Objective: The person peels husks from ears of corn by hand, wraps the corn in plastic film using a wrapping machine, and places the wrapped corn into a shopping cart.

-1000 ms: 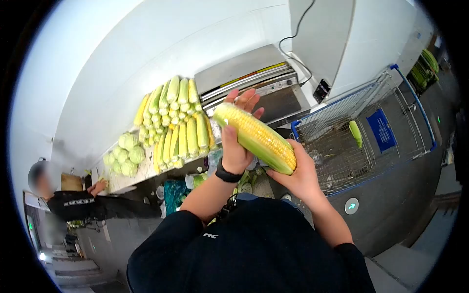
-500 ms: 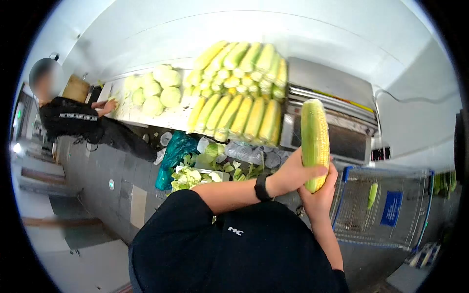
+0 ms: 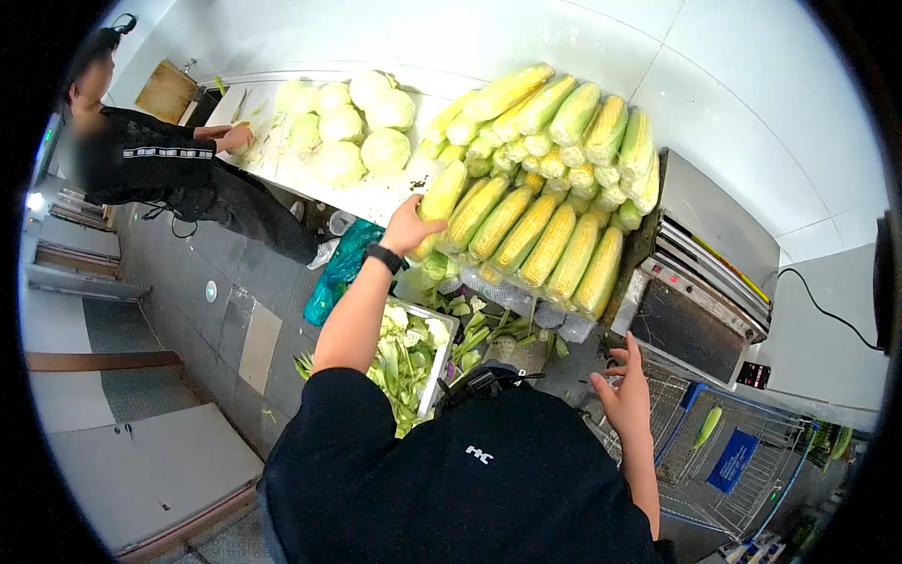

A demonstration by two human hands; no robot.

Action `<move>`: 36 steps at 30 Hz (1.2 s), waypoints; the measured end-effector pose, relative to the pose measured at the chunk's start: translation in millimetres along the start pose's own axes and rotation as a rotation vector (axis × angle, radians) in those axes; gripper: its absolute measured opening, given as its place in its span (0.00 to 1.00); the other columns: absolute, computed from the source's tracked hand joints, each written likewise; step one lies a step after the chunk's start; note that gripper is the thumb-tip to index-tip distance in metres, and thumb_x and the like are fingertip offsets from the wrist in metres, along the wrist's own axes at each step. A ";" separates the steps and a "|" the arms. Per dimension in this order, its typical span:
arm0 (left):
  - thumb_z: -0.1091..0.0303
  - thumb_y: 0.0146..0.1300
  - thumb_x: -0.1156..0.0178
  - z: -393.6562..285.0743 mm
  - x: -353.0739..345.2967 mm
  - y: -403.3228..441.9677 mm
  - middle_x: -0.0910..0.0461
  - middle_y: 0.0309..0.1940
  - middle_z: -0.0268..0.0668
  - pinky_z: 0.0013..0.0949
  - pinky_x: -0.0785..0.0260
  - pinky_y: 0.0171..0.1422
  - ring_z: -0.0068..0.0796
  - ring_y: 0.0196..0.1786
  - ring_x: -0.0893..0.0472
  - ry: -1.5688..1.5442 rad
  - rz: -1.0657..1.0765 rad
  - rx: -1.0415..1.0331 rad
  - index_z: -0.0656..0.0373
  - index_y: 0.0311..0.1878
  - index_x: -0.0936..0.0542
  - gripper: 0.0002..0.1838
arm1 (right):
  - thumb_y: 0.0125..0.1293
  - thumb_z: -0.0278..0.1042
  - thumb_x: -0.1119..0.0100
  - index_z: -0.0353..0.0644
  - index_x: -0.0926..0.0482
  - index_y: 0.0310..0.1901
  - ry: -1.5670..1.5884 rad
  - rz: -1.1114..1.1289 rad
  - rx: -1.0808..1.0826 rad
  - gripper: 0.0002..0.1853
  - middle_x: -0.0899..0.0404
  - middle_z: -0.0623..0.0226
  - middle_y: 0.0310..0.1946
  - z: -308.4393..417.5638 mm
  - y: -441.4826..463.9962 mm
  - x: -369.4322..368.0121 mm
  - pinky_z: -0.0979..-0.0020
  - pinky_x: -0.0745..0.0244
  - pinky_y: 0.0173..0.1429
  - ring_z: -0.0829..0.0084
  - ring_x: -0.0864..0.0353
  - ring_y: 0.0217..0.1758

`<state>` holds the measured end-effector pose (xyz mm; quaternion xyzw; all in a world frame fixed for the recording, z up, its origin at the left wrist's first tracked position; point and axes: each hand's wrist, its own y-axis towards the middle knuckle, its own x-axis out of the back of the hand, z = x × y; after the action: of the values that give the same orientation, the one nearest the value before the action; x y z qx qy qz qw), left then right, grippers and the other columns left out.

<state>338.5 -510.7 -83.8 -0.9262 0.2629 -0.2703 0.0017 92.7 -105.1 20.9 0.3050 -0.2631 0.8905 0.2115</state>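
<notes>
My left hand (image 3: 411, 228), with a dark band on its wrist, grips the lower end of an ear of corn (image 3: 443, 191) at the left end of the pile's front row. Its thumb lies across the ear, and some of the fingers are hidden. More ears of corn (image 3: 548, 246), yellow with pale green husk on them, lie stacked side by side to the right. My right hand (image 3: 625, 390) is held out low in front of the bench, fingers apart and holding nothing, near the shopping cart.
Several cabbages (image 3: 365, 122) sit on the white worktop (image 3: 268, 160), where a co-worker (image 3: 178, 169) in black stands. Below are a crate of leaf trimmings (image 3: 399, 362) and a teal bag (image 3: 343, 268). A wrapping machine (image 3: 695, 301) and a shopping cart (image 3: 752, 470) stand right.
The ear that both hands held up is no longer there. My left hand has moved left to the pile's front row; my right hand has opened and dropped lower. The view has shifted.
</notes>
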 end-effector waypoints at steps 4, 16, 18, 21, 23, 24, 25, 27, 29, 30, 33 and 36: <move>0.54 0.47 0.26 47.6 -9.4 43.9 0.17 0.47 0.51 0.37 0.27 0.56 0.41 0.48 0.17 0.229 -0.079 0.001 0.70 0.58 0.25 0.38 | 0.61 0.34 0.30 0.45 0.47 0.76 -0.048 0.037 0.033 0.46 0.24 0.54 0.59 1.0 8.9 -8.8 0.60 0.22 0.52 0.59 0.16 0.50; 0.52 0.51 0.29 48.6 -37.4 63.2 0.20 0.52 0.56 0.43 0.29 0.60 0.49 0.52 0.21 0.317 0.039 -0.047 0.68 0.60 0.23 0.37 | 0.62 0.40 0.33 0.43 0.37 0.71 -0.132 0.070 0.070 0.37 0.24 0.51 0.55 7.0 15.7 -10.9 0.59 0.23 0.53 0.54 0.18 0.49; 0.48 0.55 0.31 54.0 -40.1 66.7 0.26 0.58 0.57 0.47 0.37 0.67 0.55 0.59 0.30 0.482 0.026 -0.048 0.66 0.62 0.24 0.37 | 0.62 0.40 0.33 0.43 0.36 0.70 -0.118 0.066 0.069 0.36 0.24 0.50 0.55 4.6 14.6 -11.3 0.58 0.23 0.54 0.53 0.18 0.50; 0.49 0.56 0.32 61.0 -36.4 71.5 0.26 0.58 0.58 0.47 0.36 0.67 0.56 0.60 0.28 0.327 0.103 -0.065 0.67 0.65 0.27 0.39 | 0.63 0.40 0.34 0.42 0.34 0.69 -0.118 0.061 0.073 0.34 0.24 0.50 0.54 -2.3 14.0 -11.3 0.58 0.24 0.54 0.52 0.19 0.50; 0.51 0.58 0.32 68.4 -38.6 75.6 0.27 0.59 0.58 0.43 0.35 0.67 0.52 0.62 0.27 0.217 0.074 -0.077 0.69 0.65 0.29 0.38 | 0.63 0.40 0.34 0.42 0.34 0.68 -0.124 0.059 0.074 0.34 0.24 0.51 0.54 -9.1 14.0 -11.3 0.58 0.24 0.54 0.51 0.19 0.50; 0.52 0.59 0.33 73.5 -40.7 72.9 0.27 0.59 0.59 0.45 0.35 0.67 0.55 0.62 0.27 0.250 0.046 -0.094 0.70 0.64 0.30 0.38 | 0.63 0.41 0.35 0.42 0.33 0.68 -0.128 0.069 0.080 0.33 0.24 0.51 0.55 -13.4 13.0 -11.5 0.58 0.24 0.55 0.51 0.19 0.52; 0.52 0.59 0.34 70.7 -44.8 71.2 0.27 0.60 0.60 0.46 0.34 0.66 0.57 0.62 0.27 0.283 0.022 -0.121 0.71 0.64 0.31 0.37 | 0.64 0.42 0.35 0.42 0.33 0.68 -0.132 0.069 0.082 0.33 0.24 0.52 0.56 -18.0 12.7 -12.1 0.58 0.24 0.56 0.51 0.20 0.53; 0.53 0.63 0.38 63.0 -48.4 67.0 0.28 0.61 0.62 0.47 0.36 0.67 0.59 0.62 0.29 0.439 0.030 -0.199 0.70 0.62 0.30 0.33 | 0.65 0.44 0.37 0.42 0.33 0.68 -0.159 0.088 0.081 0.32 0.24 0.52 0.57 -23.3 14.2 -15.2 0.58 0.24 0.57 0.52 0.20 0.55; 0.56 0.66 0.41 87.8 -55.7 76.4 0.29 0.61 0.60 0.50 0.40 0.72 0.59 0.67 0.33 0.557 -0.006 -0.187 0.63 0.65 0.29 0.29 | 0.67 0.48 0.40 0.42 0.32 0.67 -0.222 0.069 0.116 0.31 0.24 0.54 0.60 -31.7 6.4 -0.1 0.57 0.24 0.60 0.53 0.23 0.61; 0.57 0.68 0.43 151.6 -46.0 107.4 0.30 0.64 0.59 0.50 0.43 0.74 0.58 0.69 0.34 1.275 0.215 -0.455 0.62 0.69 0.32 0.30 | 0.67 0.48 0.40 0.44 0.32 0.67 -0.235 0.024 0.141 0.30 0.24 0.55 0.60 -48.4 3.5 -1.3 0.56 0.24 0.60 0.53 0.23 0.61; 0.64 0.73 0.46 80.4 -60.3 93.0 0.28 0.63 0.55 0.45 0.37 0.71 0.49 0.66 0.29 0.372 -0.247 -0.410 0.71 0.64 0.30 0.23 | 0.67 0.48 0.40 0.45 0.25 0.61 -0.114 -0.211 0.060 0.24 0.21 0.56 0.55 -79.9 -21.0 27.7 0.58 0.23 0.57 0.54 0.20 0.56; 0.64 0.74 0.45 -19.9 -102.8 54.8 0.22 0.53 0.44 0.34 0.32 0.60 0.34 0.53 0.24 0.080 -0.210 -0.366 0.67 0.58 0.25 0.17 | 0.67 0.43 0.39 0.44 0.18 0.49 0.024 -0.616 -0.070 0.15 0.17 0.58 0.46 -132.9 -47.5 61.0 0.59 0.21 0.51 0.55 0.17 0.48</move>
<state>228.3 -505.0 -126.2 -0.9219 0.2093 -0.2535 -0.2050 16.6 24.1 -12.9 0.3524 -0.1862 0.7785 0.4848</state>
